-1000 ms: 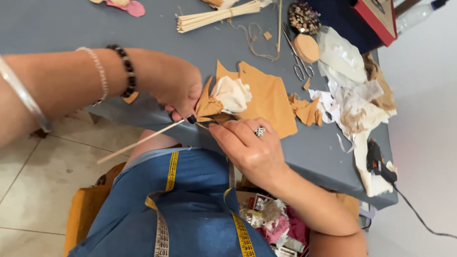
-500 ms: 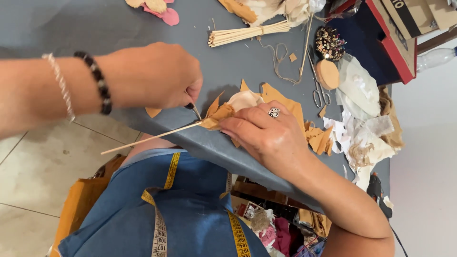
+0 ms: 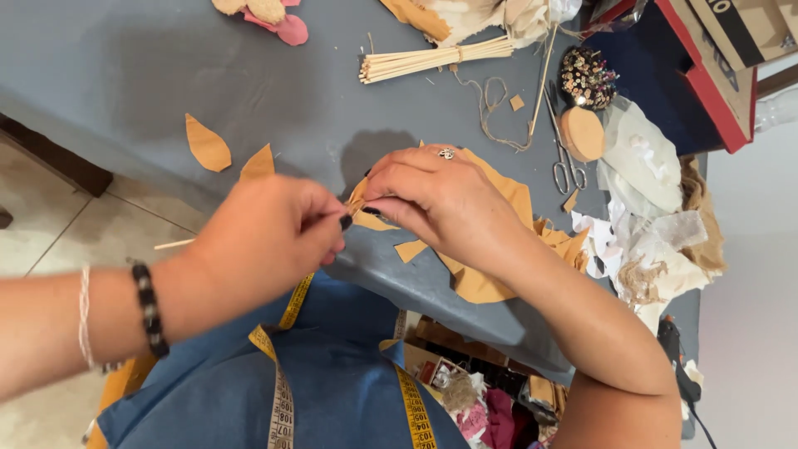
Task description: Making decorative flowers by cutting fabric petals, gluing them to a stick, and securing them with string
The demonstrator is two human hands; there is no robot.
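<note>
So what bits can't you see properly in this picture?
Head view:
- Small tan fabric piece pinched between both hands: mostly covered by the fingers.
- Thin wooden stick: only its end shows past the left hand.
- Large tan fabric sheet: partly under the right hand.
- Red box: cut off by the top edge.
- Yellow measuring tape: runs off the bottom edge.

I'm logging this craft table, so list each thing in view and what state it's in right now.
Left hand: pinching a thin stick.
Right hand: pressing tan leaf pieces together.
Scissors: closed, flat on table.
Stick bundle: tied, lying flat.
Twine: loose, tangled.
Measuring tape: draped over lap.
Two cut leaves: lying loose near the table edge.
</note>
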